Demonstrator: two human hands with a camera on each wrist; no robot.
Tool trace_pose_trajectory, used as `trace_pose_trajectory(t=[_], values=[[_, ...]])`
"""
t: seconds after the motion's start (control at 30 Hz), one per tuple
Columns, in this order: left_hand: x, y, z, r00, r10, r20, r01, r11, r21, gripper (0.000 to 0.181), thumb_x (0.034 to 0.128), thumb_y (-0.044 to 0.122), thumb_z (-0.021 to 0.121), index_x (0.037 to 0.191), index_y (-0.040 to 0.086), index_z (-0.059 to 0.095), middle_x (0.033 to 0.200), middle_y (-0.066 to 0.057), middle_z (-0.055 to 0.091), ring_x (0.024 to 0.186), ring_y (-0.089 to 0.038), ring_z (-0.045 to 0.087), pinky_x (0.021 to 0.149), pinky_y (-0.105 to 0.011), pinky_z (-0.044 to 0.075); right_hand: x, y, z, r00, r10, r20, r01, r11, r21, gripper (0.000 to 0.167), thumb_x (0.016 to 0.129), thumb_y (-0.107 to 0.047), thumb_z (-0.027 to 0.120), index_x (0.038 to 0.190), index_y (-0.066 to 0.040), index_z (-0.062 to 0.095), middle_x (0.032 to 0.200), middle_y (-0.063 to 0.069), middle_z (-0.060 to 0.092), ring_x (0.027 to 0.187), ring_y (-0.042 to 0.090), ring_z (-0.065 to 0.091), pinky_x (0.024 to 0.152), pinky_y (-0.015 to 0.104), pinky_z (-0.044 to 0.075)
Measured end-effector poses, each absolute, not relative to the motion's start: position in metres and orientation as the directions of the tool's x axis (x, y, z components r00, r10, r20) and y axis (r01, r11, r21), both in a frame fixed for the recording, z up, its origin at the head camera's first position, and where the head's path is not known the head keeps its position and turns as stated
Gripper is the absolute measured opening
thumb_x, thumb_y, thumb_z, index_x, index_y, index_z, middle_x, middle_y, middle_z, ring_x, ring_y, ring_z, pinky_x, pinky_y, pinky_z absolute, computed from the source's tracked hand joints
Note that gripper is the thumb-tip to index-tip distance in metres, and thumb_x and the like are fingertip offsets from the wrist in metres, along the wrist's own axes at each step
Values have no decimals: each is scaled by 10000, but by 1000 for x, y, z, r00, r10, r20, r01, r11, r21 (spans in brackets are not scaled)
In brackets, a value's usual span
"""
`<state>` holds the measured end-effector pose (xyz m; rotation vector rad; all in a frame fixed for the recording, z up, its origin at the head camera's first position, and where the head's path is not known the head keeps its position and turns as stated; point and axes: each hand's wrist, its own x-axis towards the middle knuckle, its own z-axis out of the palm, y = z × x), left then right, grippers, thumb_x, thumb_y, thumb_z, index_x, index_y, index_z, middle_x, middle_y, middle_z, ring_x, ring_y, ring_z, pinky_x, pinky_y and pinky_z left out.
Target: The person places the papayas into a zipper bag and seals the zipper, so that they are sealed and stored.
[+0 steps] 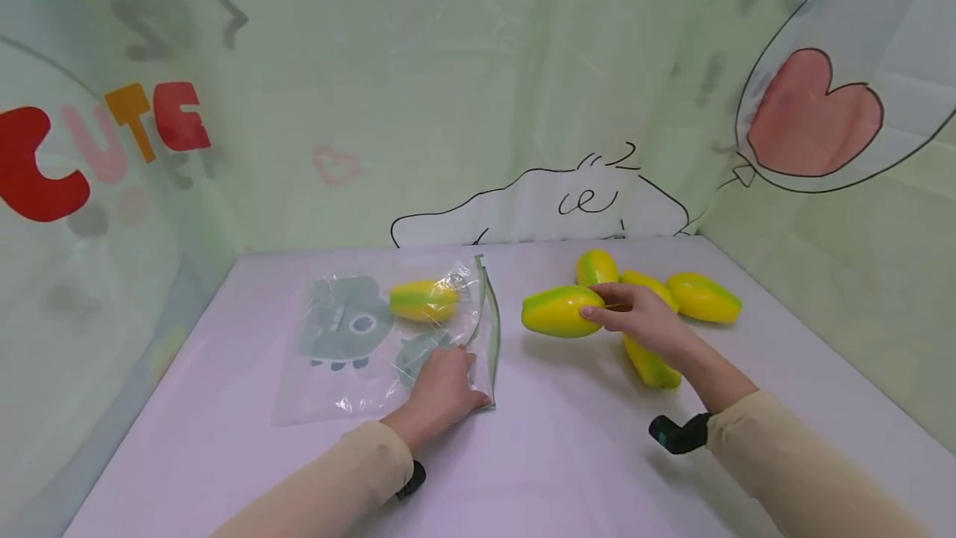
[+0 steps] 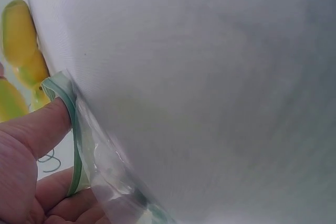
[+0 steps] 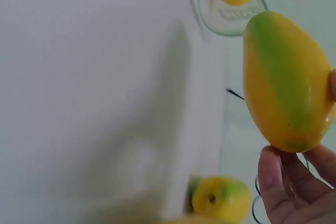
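Observation:
A clear zip bag point(image 1: 299, 397) with grey-green cartoon prints lies flat, its green-edged mouth facing right. Inside it, near that mouth, is one yellow-green papaya point(image 1: 421, 302). My left hand point(image 1: 442, 384) grips the bag at the near part of its mouth; in the left wrist view the thumb point(image 2: 50, 124) lies against the green zip edge point(image 2: 77, 145), fingers lower down. Just right of the mouth, my right hand point(image 1: 638, 318) holds another papaya point(image 1: 556, 312) by one end, above the table. The right wrist view shows fingertips round the narrow end of this papaya point(image 3: 286, 82).
Several more papayas lie grouped on the right, among them one at the far side point(image 1: 597, 267), one at the right point(image 1: 704, 298) and one nearer point(image 1: 651, 365). A pale cloth covers the table point(image 1: 553, 455). Printed fabric walls point(image 1: 463, 90) enclose the back and sides.

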<state>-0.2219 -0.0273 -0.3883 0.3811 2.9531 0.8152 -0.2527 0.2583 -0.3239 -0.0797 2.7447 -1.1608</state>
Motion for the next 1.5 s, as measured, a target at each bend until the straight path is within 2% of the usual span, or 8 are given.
trace_pose_trajectory(t=[0.17,0.47,0.7,0.87,1.13,1.3,1.5], values=[[-218,-26,-389,-967,254,29,232,822,520,589,717,164,927,1221,-40,700,1237,-187,697,1002,-312,624,986,-451,536,-266,227,-340,-984,-112,-136,22,687,-726,740,951,-503,679,1513,-65,479,1432,181,572,1219,321,563,1016,430,528],[-213,-24,-385,-956,283,78,283,820,497,573,705,153,935,1204,-11,707,1236,-155,703,1057,-327,645,1002,-451,533,-281,195,-357,-974,-182,-136,-14,648,-762,640,963,-418,693,1468,-62,527,1441,178,571,1194,304,582,965,367,565],[-212,-21,-385,-950,296,97,304,812,498,592,691,129,943,1216,-11,707,1336,-165,668,1104,-328,653,1007,-447,541,-288,181,-367,-976,-172,-133,-1,615,-789,610,959,-386,706,1430,-32,553,1408,178,594,1152,280,592,927,330,581],[-214,-22,-385,-947,296,125,319,827,462,604,692,140,945,1228,-2,707,1342,-175,667,1120,-324,653,1005,-433,543,-291,170,-369,-980,-165,-110,-13,606,-795,607,955,-382,709,1416,-15,562,1387,188,605,1146,290,606,935,352,588],[-215,-26,-387,-922,321,216,380,853,359,515,658,164,959,1089,10,724,1303,-197,686,1069,-342,681,926,-413,563,-300,146,-373,-987,-134,-84,-13,598,-802,610,945,-384,720,1427,-46,562,1410,181,595,1200,308,611,962,387,587],[-216,-27,-386,-922,319,220,380,857,347,587,654,167,965,1156,4,709,1320,-179,677,1070,-333,681,923,-406,565,-303,134,-373,-991,-131,-37,-52,614,-788,570,946,-346,721,1413,-48,586,1367,163,630,1207,319,604,973,396,578],[-218,-27,-384,-920,317,229,379,868,321,641,651,182,971,1202,-2,699,1304,-160,681,1086,-323,669,944,-402,561,-305,123,-375,-989,-148,20,-109,620,-777,493,949,-278,709,1358,-12,633,1276,165,682,1118,301,622,866,322,585]])
